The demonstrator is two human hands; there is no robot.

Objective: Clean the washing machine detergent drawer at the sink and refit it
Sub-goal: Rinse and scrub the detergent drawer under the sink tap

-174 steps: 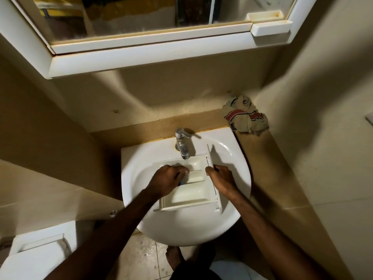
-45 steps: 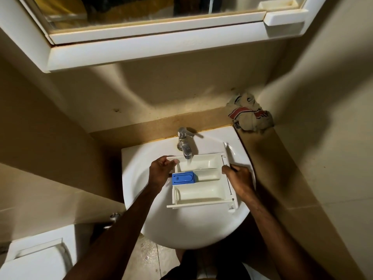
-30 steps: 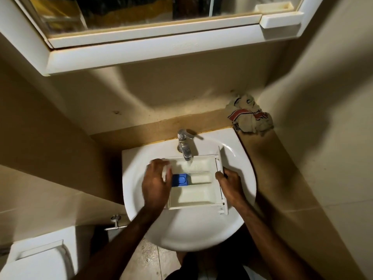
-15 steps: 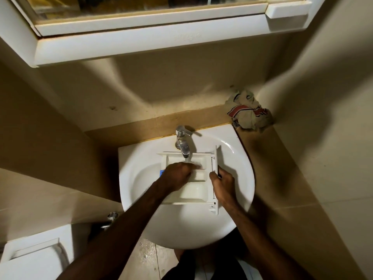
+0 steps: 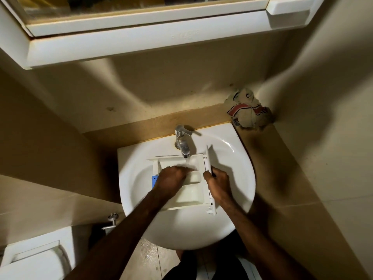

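Note:
The white detergent drawer (image 5: 191, 196) lies across the basin of the white sink (image 5: 245, 172), with its front panel on the right. Water runs from the chrome faucet (image 5: 182, 141) into the drawer's far compartment. My left hand (image 5: 171, 180) reaches into the drawer, its blurred fingers stretched toward the stream and rubbing the inside. It covers most of the blue insert (image 5: 155, 181), which shows only at the drawer's left edge. My right hand (image 5: 219, 183) grips the front panel and steadies the drawer.
A crumpled striped cloth (image 5: 248, 114) lies on the ledge in the back right corner. A white mirror cabinet (image 5: 121, 43) overhangs the sink. A toilet cistern (image 5: 34, 259) and a wall valve (image 5: 111, 221) are at the lower left. Walls close in on both sides.
My left hand moved from the drawer's left edge into the compartments, covering the blue insert. The drawer shifted slightly under the running water. My right hand kept its grip on the front panel.

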